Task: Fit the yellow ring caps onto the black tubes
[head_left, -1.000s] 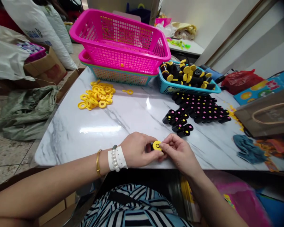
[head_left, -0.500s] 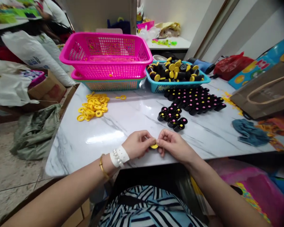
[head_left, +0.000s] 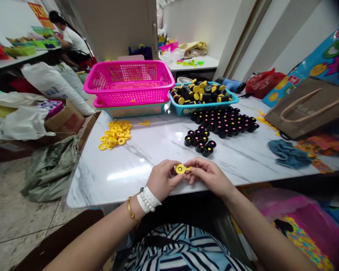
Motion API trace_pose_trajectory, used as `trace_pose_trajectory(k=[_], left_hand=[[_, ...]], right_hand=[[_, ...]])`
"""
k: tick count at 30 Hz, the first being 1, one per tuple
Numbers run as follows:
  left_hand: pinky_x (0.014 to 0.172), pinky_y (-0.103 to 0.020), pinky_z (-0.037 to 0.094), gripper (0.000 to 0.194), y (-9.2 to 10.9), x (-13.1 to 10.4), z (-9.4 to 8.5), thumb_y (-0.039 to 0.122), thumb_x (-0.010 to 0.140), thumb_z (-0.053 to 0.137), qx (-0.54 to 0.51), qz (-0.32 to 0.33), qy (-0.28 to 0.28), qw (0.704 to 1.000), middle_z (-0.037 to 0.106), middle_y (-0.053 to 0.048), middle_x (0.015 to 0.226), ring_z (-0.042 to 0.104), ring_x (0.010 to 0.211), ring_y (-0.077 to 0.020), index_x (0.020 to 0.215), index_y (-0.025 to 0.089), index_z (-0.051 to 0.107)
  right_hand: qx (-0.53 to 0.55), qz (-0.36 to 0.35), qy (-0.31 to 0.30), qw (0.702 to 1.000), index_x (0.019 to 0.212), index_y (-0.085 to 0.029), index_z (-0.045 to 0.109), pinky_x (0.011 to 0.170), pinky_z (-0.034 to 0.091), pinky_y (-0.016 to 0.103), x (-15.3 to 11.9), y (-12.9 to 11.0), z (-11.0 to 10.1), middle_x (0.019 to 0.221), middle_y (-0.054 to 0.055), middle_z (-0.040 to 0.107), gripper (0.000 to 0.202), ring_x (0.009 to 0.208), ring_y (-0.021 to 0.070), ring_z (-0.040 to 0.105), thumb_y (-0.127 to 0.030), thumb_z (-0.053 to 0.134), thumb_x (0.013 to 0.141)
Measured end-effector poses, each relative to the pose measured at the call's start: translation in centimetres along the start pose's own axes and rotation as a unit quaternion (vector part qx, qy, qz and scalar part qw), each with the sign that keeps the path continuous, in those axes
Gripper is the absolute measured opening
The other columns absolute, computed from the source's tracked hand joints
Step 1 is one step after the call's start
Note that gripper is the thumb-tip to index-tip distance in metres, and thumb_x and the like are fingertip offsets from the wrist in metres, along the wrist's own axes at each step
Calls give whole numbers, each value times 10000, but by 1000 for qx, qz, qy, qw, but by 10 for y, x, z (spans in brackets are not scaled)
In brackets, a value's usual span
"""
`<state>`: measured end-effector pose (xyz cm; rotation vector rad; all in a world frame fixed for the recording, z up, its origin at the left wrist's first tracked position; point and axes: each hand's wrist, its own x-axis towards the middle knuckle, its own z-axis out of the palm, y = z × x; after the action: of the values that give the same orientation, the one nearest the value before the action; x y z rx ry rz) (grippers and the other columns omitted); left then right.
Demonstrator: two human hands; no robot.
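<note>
Between my two hands, over the front edge of the marble-patterned table [head_left: 147,152], is a yellow round piece [head_left: 180,169] with a dark ring at its centre and a short handle. My left hand [head_left: 164,178] grips its round end. The fingers of my right hand [head_left: 205,174] pinch the handle. Beyond my hands stand black cylinders in a small group [head_left: 200,140] and a larger block [head_left: 228,121], with pink or yellow dots on top. A pile of yellow rings [head_left: 115,134] lies to the left.
Stacked pink baskets [head_left: 130,98] stand at the back beside a blue basket [head_left: 206,107] full of black and yellow pieces. On the right are a brown paper bag [head_left: 302,113], a blue cloth [head_left: 288,153] and a red bag [head_left: 264,83]. A person [head_left: 73,41] sits far left.
The yellow piece has turned so its round face and handle now show between my hands. The camera view has shifted, bringing more of the person at the far left into sight.
</note>
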<state>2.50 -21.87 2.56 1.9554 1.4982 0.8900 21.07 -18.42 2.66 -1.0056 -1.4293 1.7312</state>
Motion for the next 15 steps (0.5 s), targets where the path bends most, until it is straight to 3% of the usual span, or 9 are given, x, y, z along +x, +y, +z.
trace_pose_trajectory(k=[4,10,12,15], left_hand=[[625,-230,406,221,-1,1,0,305,817,642,18,-1,-19,1000,552,2,746,523,653,-117,1001,188,677],[606,-222,389,198,0,-2,-2,235,805,629,-9,-7,-26,1000,534,7,750,514,656,-112,994,192,670],[609,-225,392,204,-1,-3,-1,238,809,626,-11,-7,-35,999,534,7,762,517,667,-117,1006,196,660],[628,-228,400,155,-3,-3,0,220,810,616,-8,-13,-65,998,560,4,794,533,690,-124,961,207,651]], right_hand=[[29,-2,-51,998,1091,-137,574,651,543,279,-1,-2,-8,796,37,700,344,642,140,677,-386,637,860],[3,0,-192,981,1202,-145,548,824,530,326,6,-13,-23,942,66,696,378,844,165,693,-280,656,866],[-5,14,-186,983,1167,-150,548,763,546,318,8,-12,-23,882,52,697,368,771,162,697,-285,675,849],[-34,48,-129,990,1080,-173,526,517,501,228,15,-10,-14,690,-34,626,371,526,115,615,-350,707,809]])
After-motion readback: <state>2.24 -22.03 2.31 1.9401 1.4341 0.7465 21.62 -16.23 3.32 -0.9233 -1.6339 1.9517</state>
